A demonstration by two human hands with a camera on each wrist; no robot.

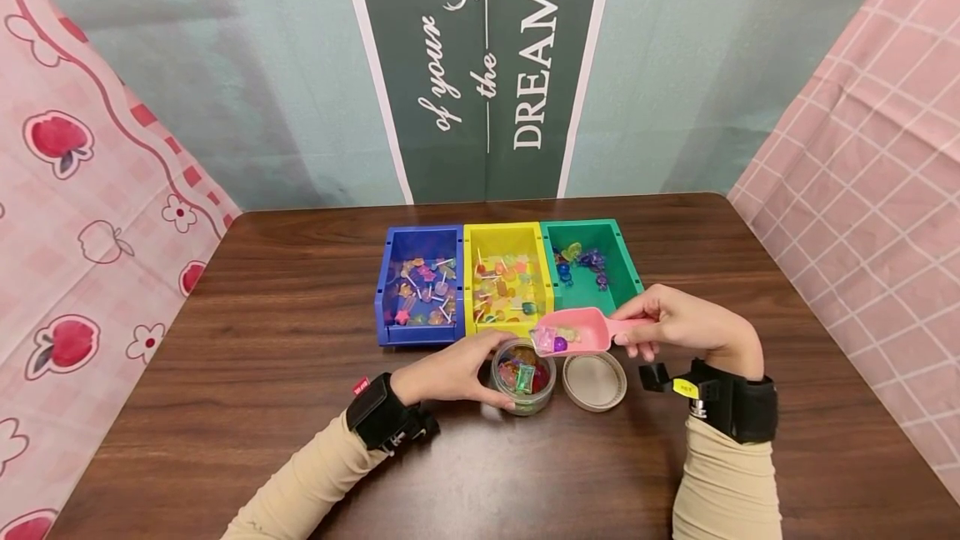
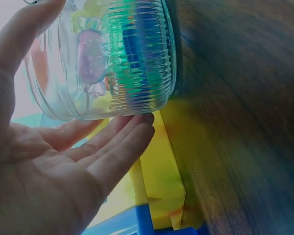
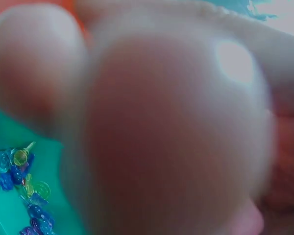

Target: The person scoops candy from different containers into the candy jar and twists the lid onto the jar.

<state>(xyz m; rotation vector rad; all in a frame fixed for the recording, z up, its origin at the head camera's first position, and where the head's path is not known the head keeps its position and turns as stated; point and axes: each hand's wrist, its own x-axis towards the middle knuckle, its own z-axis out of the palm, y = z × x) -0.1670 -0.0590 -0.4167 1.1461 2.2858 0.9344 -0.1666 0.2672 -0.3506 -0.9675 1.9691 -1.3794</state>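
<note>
My right hand [image 1: 675,319] grips the handle of a small pink scoop [image 1: 588,325]. Shiny pieces, among them a purple one [image 1: 559,344], lie in the scoop, whose front tips over the rim of a clear jar [image 1: 552,382]. Colourful candy-shaped charms [image 1: 524,378] fill part of the jar. My left hand [image 1: 461,369] holds the jar between thumb and fingers; in the left wrist view its ribbed wall [image 2: 142,93] shows close up, standing on the table. Blurred fingers [image 3: 176,132] cover most of the right wrist view and hide the scoop there.
Behind the jar, a blue bin [image 1: 384,307], a yellow bin [image 1: 549,273] and a green bin [image 1: 600,298] stand side by side, each with small charms inside. A round pale lid [image 1: 595,382] lies on the wooden table [image 1: 300,315] right of the jar. Patterned cloths hang around.
</note>
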